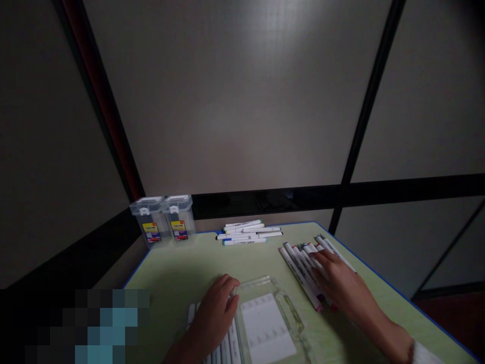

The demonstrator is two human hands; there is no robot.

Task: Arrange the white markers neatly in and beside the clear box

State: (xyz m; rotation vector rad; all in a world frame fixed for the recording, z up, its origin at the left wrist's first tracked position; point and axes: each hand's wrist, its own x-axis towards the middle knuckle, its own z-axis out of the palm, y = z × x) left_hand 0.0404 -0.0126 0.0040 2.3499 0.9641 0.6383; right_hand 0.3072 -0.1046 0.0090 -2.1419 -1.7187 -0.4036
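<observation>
The right hand (333, 278) is over the right cluster of white markers (299, 270), which lies on the pale green surface (182, 268) towards its right edge. These markers lie beneath the fingers and to their left, long axes slanting from far left to near right, roughly side by side. The right fingers are bent down across the barrels, but whether they are clamped on any marker or only resting there cannot be told. This hand is clearly the nearer of the 2 to that cluster.

The left hand (215, 313) is at the clear case (255, 284), left of the right hand and well apart from it. Its fingers curl close together near the case's far side, thumb just beside them; their grip on the rim cannot be made out. Markers in the case (234, 344) lie under and beside this hand, pointing away from the person, and a white card (267, 326) lies to their right.

Farther off, a loose pile of markers (248, 233) lies crosswise, left of the right cluster. At far left stand 2 lidded boxes (180, 220).
</observation>
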